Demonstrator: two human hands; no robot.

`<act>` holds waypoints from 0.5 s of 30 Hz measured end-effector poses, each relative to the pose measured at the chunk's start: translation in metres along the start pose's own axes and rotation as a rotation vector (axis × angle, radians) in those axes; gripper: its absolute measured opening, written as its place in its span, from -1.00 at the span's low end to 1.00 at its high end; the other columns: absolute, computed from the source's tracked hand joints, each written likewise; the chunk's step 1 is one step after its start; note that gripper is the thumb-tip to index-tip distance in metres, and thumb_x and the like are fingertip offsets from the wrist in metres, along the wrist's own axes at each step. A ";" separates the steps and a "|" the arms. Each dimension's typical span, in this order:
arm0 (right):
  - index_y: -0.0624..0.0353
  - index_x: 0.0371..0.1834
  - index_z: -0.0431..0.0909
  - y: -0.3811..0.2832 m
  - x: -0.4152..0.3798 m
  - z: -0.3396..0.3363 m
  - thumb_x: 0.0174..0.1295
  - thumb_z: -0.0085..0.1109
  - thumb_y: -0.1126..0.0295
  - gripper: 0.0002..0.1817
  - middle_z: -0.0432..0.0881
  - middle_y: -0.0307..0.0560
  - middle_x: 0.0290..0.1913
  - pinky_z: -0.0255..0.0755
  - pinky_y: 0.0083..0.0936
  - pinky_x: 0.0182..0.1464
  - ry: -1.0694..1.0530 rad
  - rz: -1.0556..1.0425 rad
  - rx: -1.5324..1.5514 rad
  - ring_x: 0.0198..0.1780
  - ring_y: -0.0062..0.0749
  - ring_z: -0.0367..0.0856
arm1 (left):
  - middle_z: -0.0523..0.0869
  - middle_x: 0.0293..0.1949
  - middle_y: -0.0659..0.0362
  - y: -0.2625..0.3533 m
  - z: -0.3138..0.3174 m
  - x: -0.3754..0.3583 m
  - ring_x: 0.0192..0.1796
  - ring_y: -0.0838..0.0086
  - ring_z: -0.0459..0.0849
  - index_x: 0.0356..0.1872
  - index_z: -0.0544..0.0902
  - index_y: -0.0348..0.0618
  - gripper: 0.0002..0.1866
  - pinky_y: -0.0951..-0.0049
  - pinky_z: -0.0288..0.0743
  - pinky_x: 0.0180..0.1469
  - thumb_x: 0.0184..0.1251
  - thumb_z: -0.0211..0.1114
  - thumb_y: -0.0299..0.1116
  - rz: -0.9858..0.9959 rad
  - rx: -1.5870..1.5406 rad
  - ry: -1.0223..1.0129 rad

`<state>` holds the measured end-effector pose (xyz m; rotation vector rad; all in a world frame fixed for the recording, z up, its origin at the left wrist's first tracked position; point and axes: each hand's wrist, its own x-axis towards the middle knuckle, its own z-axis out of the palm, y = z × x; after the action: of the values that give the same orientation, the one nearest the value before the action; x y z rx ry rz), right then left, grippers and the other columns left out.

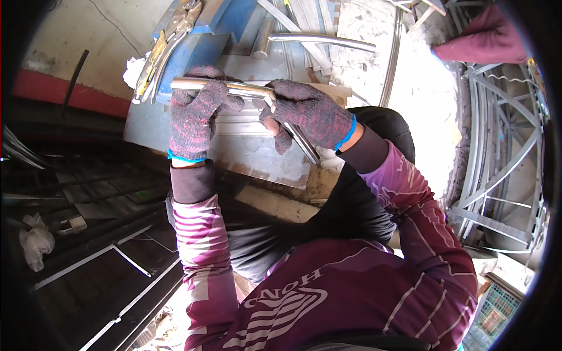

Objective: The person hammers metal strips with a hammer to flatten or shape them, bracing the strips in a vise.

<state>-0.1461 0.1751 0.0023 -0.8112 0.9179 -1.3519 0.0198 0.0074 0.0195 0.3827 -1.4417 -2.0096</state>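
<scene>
Both my hands wear grey-and-red knit work gloves with blue cuffs. My left hand (202, 111) is wrapped round the left arm of a shiny metal tube (249, 90), close to its free end. At the bend, my right hand (310, 114) grips the same tube, with the thumb showing bare through the glove. From there the tube's other arm slants down to the right and ends below my right palm. The piece is held above a grey metal plate (257, 164). Just beyond my hands lies a hammer (322, 40) with a shiny tubular handle.
Blue metal (199, 55) and a bundle of scrap strips (167, 50) sit at the back left. Flat metal bars (304, 23) lie behind the hammer. Grey steel framing (503, 128) stands on the right, dark frames (105, 269) at left. Another person's sleeve (486, 41) shows top right.
</scene>
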 end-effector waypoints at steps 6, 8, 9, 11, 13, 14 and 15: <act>0.24 0.26 0.38 0.008 0.001 0.008 0.55 0.04 0.13 -0.57 0.57 -0.08 -0.29 0.65 -0.41 -0.27 0.026 0.001 0.052 -0.42 -0.36 0.65 | 0.70 -0.23 0.03 -0.003 -0.003 0.002 -0.30 0.27 0.78 0.03 0.59 -0.31 -0.75 0.33 0.75 -0.21 0.40 0.33 -0.49 -0.030 -0.010 0.020; 0.24 0.27 0.37 0.012 0.001 0.013 0.55 0.02 0.14 -0.57 0.57 -0.07 -0.27 0.66 -0.39 -0.26 0.040 0.005 0.073 -0.39 -0.35 0.66 | 0.71 -0.23 0.04 -0.003 -0.002 0.002 -0.33 0.30 0.78 0.01 0.60 -0.31 -0.76 0.35 0.74 -0.23 0.37 0.33 -0.52 -0.032 -0.015 0.052; 0.24 0.27 0.36 0.015 0.001 0.016 0.56 0.01 0.14 -0.57 0.57 -0.06 -0.25 0.68 -0.36 -0.25 0.057 -0.003 0.095 -0.36 -0.35 0.66 | 0.71 -0.23 0.04 -0.004 -0.004 0.002 -0.33 0.30 0.78 0.01 0.60 -0.31 -0.76 0.35 0.74 -0.23 0.37 0.33 -0.52 -0.029 -0.017 0.063; 0.24 0.28 0.35 0.017 0.000 0.019 0.57 0.00 0.17 -0.58 0.56 -0.06 -0.25 0.68 -0.36 -0.24 0.061 0.015 0.130 -0.33 -0.35 0.67 | 0.72 -0.24 0.06 -0.007 -0.008 0.005 -0.34 0.31 0.77 -0.02 0.62 -0.31 -0.78 0.38 0.70 -0.25 0.35 0.33 -0.51 -0.047 -0.040 0.005; 0.24 0.28 0.35 0.017 -0.001 0.024 0.56 0.01 0.19 -0.60 0.56 -0.06 -0.24 0.67 -0.35 -0.21 0.100 -0.008 0.122 -0.33 -0.33 0.67 | 0.72 -0.24 0.07 -0.007 -0.011 0.008 -0.35 0.32 0.77 -0.07 0.64 -0.30 -0.80 0.42 0.66 -0.27 0.33 0.35 -0.49 -0.052 -0.005 -0.006; 0.24 0.28 0.35 0.019 -0.001 0.025 0.56 0.01 0.19 -0.60 0.56 -0.06 -0.24 0.67 -0.35 -0.21 0.095 0.000 0.118 -0.33 -0.33 0.67 | 0.72 -0.25 0.07 -0.007 -0.013 0.009 -0.35 0.33 0.76 -0.08 0.64 -0.30 -0.80 0.43 0.65 -0.27 0.32 0.35 -0.47 -0.054 0.015 -0.018; 0.25 0.27 0.36 0.022 0.000 0.025 0.55 0.01 0.21 -0.60 0.57 -0.05 -0.24 0.67 -0.35 -0.18 0.100 -0.016 0.101 -0.32 -0.33 0.67 | 0.72 -0.25 0.07 -0.008 -0.014 0.009 -0.35 0.33 0.76 -0.10 0.65 -0.30 -0.80 0.44 0.64 -0.27 0.31 0.36 -0.46 -0.057 0.034 -0.029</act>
<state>-0.1140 0.1754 -0.0066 -0.6806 0.9144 -1.4513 0.0180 -0.0070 0.0085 0.4148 -1.4999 -2.0454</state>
